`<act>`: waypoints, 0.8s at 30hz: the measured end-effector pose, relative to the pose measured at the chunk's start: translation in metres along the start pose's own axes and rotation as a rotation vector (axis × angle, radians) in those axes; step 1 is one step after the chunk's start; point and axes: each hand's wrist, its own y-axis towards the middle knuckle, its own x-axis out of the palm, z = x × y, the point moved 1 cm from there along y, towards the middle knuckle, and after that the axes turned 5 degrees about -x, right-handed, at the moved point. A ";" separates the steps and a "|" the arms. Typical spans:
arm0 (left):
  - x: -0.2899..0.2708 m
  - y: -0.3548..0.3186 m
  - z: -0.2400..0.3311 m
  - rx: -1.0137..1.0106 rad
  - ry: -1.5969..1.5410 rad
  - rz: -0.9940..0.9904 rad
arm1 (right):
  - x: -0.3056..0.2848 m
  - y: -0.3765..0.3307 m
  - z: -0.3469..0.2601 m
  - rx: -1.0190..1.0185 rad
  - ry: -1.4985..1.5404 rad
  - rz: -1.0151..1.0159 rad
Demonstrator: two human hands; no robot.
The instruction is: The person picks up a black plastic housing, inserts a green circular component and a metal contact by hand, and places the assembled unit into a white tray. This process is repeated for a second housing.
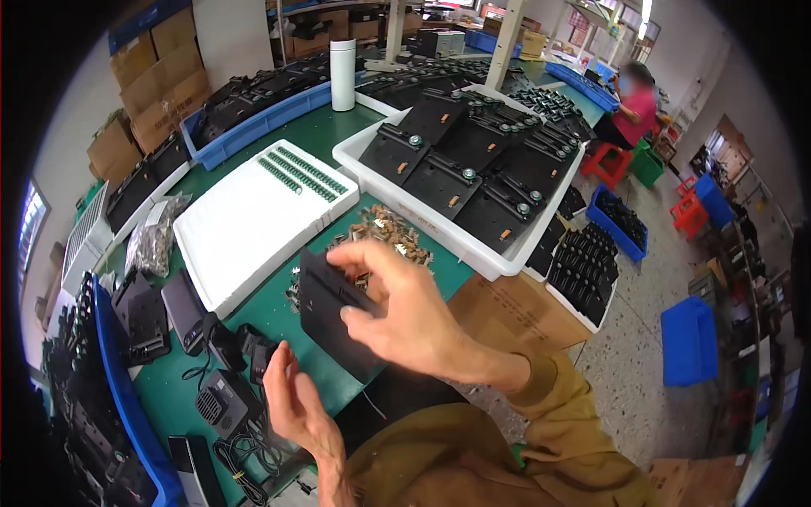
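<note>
My right hand [407, 308] grips a flat black plastic panel [324, 325] between thumb and fingers. The panel stands tilted on edge over the front of the green table [279, 325]. Lower left of it, my left hand [297, 407] is open, palm turned toward the panel and holding nothing. Close to its fingertips lies a small black device [256, 348]. Behind the panel a heap of small brown and metal parts [390, 230] is spread, partly hidden by the panel and my right hand.
A white foam block [245, 224] carries rows of small green parts [300, 173]. To the right, a white tray [439, 237] holds several black panels over a cardboard box [515, 313]. A black speaker-like box [226, 406] with cables sits left. A seated person [635, 106] is far right.
</note>
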 end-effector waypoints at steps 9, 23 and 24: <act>0.020 -0.012 0.033 0.270 0.486 -0.155 | 0.028 -0.023 -0.001 -0.048 0.082 -0.076; -0.013 -0.003 0.023 -0.321 -0.311 0.019 | 0.006 -0.045 0.022 0.413 0.184 -0.304; -0.014 -0.002 0.020 -0.315 -0.356 0.007 | 0.006 -0.052 0.026 0.570 0.291 -0.342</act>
